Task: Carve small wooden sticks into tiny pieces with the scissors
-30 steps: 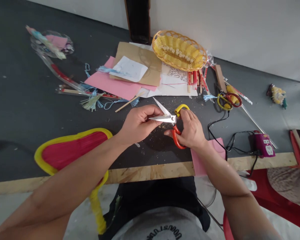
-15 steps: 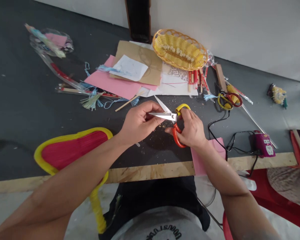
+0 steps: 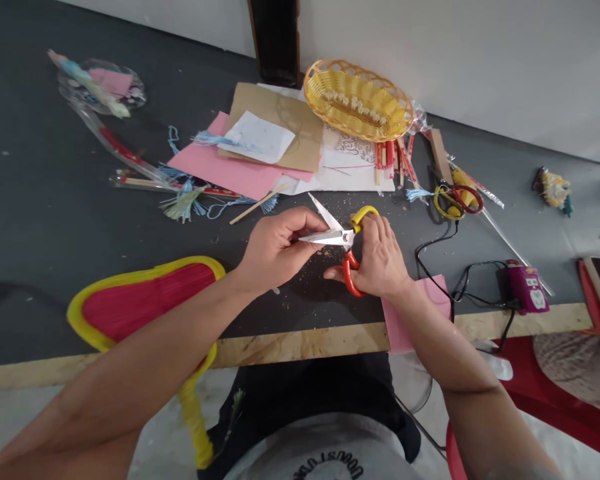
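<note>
My right hand [image 3: 384, 261] has its fingers in the loops of a pair of scissors [image 3: 347, 238], one loop yellow and the other red. The blades are spread and point left toward my left hand [image 3: 280, 245]. My left thumb and fingers are pinched together right at the blades; whatever they grip is too small and too covered to name. Pale crumbs [image 3: 325, 253] lie scattered on the dark table beneath. A red fan-shaped piece with a yellow border [image 3: 145, 300] lies at the table's front edge, partly behind my left forearm.
A yellow woven basket [image 3: 359, 100] stands at the back beside brown card [image 3: 275, 127] and pink paper [image 3: 225, 167]. Blue tassels [image 3: 180, 200] and a thin wooden stick [image 3: 255, 205] lie in front. Another pair of scissors [image 3: 457, 200] and a purple box with cables [image 3: 527, 288] are rightward.
The scissors' red loop and my right thumb have shifted slightly left. My left hand stays at the blades, almost unmoved.
</note>
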The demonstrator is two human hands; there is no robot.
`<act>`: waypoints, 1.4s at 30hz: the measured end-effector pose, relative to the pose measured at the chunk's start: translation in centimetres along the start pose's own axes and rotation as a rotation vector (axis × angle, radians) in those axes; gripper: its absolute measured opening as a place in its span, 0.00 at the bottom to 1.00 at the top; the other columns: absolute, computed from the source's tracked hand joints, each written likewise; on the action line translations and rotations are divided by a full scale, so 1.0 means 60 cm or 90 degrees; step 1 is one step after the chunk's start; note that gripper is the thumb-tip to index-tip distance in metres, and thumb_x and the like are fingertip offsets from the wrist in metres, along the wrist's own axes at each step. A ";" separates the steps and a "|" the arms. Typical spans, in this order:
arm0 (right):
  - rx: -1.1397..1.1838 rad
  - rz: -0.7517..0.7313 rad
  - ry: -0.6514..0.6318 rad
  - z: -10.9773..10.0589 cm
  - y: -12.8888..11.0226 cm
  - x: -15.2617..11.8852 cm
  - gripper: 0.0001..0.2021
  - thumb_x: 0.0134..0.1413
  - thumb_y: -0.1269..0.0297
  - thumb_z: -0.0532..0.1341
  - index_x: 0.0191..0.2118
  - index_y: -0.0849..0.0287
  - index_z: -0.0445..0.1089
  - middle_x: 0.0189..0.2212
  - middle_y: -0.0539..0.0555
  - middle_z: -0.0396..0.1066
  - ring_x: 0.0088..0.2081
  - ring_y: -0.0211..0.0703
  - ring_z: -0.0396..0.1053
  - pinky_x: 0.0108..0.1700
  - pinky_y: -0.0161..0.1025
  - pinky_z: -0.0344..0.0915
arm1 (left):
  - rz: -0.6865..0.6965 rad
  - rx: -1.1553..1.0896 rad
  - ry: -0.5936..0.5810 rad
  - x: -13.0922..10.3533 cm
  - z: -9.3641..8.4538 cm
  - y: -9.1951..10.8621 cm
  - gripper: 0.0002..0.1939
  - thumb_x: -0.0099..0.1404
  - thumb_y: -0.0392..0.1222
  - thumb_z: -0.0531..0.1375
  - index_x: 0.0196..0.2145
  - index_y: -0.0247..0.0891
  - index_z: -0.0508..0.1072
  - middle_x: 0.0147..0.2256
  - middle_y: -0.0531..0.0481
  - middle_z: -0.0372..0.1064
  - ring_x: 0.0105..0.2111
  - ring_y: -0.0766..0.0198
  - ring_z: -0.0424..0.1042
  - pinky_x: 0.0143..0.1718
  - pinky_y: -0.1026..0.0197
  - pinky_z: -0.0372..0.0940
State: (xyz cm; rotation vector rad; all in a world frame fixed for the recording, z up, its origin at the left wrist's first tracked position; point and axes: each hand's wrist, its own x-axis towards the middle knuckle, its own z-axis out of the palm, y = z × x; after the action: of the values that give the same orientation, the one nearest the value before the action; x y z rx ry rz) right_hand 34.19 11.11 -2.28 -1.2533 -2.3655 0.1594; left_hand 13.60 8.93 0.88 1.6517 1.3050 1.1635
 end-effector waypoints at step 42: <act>-0.023 0.077 -0.121 -0.018 0.027 0.009 0.31 0.55 0.36 0.59 0.50 0.61 0.64 0.47 0.67 0.71 0.52 0.64 0.67 0.53 0.58 0.66 | -0.029 -0.193 0.105 0.019 -0.003 -0.035 0.09 0.66 0.45 0.63 0.32 0.39 0.72 0.29 0.50 0.76 0.16 0.73 0.59 0.16 0.65 0.55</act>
State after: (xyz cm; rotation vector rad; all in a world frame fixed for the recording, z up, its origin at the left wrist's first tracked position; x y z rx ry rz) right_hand 35.64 12.40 -1.62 -1.4578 -2.4600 0.2878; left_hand 12.83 10.52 -0.75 1.3251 1.1892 1.4171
